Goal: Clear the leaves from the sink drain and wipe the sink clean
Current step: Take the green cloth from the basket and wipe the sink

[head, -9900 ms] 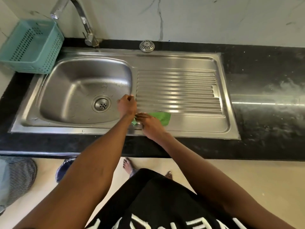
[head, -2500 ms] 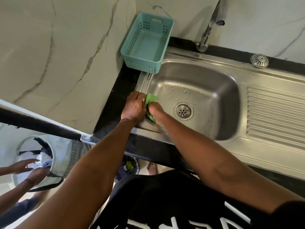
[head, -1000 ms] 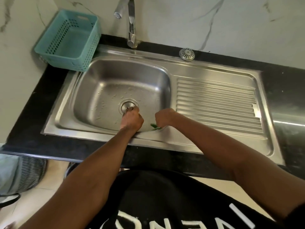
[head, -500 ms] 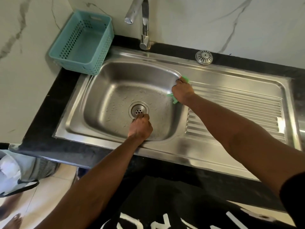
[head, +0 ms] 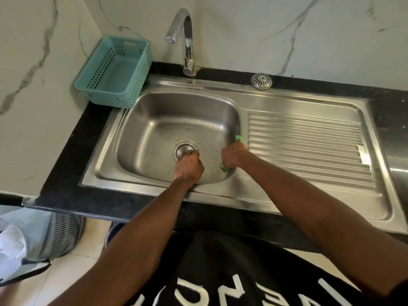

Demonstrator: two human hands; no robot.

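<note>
Wiping with my right hand (head: 234, 156) clamped on the green cloth (head: 239, 138) against the basin's right wall, drain (head: 185, 149) lying leftward, nearer my fisted left hand (head: 189, 167).

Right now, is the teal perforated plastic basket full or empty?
Empty: the teal perforated plastic basket shows only its bare floor.

The only lettering in view is large white print on the person's black garment (head: 231, 268) at the bottom edge, seen upside down and cut off by the frame, with shapes resembling N, E and A but no whole word that can be read.
</note>
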